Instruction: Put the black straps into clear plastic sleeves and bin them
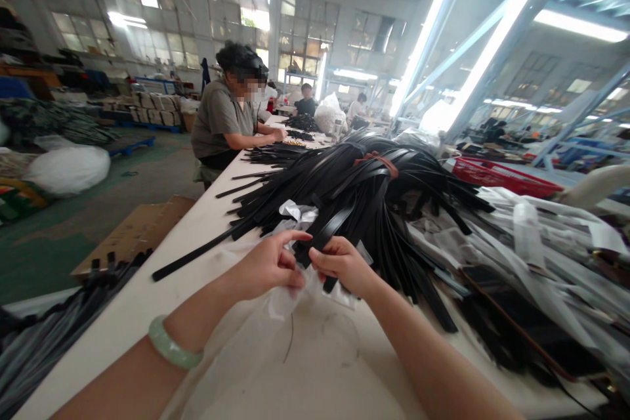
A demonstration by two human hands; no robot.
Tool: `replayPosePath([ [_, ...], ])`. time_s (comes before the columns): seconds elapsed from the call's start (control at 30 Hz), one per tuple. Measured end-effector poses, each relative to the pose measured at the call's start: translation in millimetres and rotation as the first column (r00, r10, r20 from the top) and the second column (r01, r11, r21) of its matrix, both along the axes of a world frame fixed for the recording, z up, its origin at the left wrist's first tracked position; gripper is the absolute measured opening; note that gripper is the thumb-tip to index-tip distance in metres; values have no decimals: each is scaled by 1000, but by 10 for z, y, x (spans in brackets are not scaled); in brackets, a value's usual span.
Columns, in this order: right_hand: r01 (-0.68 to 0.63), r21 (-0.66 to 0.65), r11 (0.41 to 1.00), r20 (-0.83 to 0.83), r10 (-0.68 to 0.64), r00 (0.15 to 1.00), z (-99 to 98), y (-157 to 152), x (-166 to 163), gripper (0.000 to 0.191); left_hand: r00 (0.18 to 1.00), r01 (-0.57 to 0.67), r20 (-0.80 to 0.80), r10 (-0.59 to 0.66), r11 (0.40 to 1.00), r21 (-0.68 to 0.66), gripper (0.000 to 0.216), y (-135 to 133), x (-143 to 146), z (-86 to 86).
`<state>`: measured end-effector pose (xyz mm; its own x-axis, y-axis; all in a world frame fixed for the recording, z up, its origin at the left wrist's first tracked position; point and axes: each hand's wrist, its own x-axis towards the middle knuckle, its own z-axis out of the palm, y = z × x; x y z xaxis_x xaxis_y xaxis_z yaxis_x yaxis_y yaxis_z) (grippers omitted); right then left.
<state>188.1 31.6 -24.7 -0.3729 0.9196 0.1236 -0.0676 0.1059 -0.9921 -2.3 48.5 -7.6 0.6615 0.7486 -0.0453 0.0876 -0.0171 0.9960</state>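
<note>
My left hand (270, 264) and my right hand (343, 265) meet over a long white table (147, 298). Both are closed on a clear plastic sleeve (275, 335) that trails toward me over the tabletop. My right hand also pinches the end of a black strap (331, 230) at the sleeve's mouth. The strap comes out of a big heap of black straps (364, 190) just beyond my fingers. A pale green bangle (172, 345) is on my left wrist.
To the right lies a pile of straps wrapped in clear sleeves (541, 249), with a red crate (497, 176) behind it. A seated person (224, 121) works further up the table on the left. A cardboard box (135, 230) and more black straps (54, 335) sit lower left.
</note>
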Motion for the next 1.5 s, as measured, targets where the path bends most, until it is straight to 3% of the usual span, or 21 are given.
replayPosePath([
  [0.5, -20, -57, 998, 19, 21, 1000, 25, 20, 85, 35, 1000, -16, 10, 16, 1000, 2, 75, 37, -15, -25],
  [0.7, -19, -40, 999, 147, 25, 989, -13, 9, 18, 42, 998, -50, 42, 49, 999, 11, 69, 19, 11, -44],
  [0.77, -24, -88, 996, 126, 35, 991, -26, 32, 26, 48, 1000, -22, 21, 21, 999, 37, 69, 3, 4, -30],
  [0.87, 115, -278, 954, -89, -145, 985, -54, 108, 58, 50, 998, 47, -42, -44, 996, 76, 69, -15, -20, 1],
  [0.97, 263, -393, 881, -224, -370, 902, -77, 179, 81, 40, 993, 43, -113, -33, 996, 84, 70, -8, -36, 2],
  [1.1, 306, -203, 930, -223, -348, 911, -47, 143, 40, 38, 986, -25, -163, 39, 996, 91, 74, 25, -19, -62],
  [1.23, 293, -26, 956, -122, -294, 948, 13, 18, -57, 39, 994, -59, -86, 60, 998, 12, 74, 36, 11, -87],
  [1.43, 311, 3, 950, -45, -311, 949, -19, 10, -97, 38, 996, -86, -37, 82, 989, -116, 69, -9, 3, -30],
  [1.5, 356, 16, 934, -14, -356, 934, -36, 36, -85, 38, 999, -28, -40, 21, 980, -197, 74, -22, -5, -39],
])
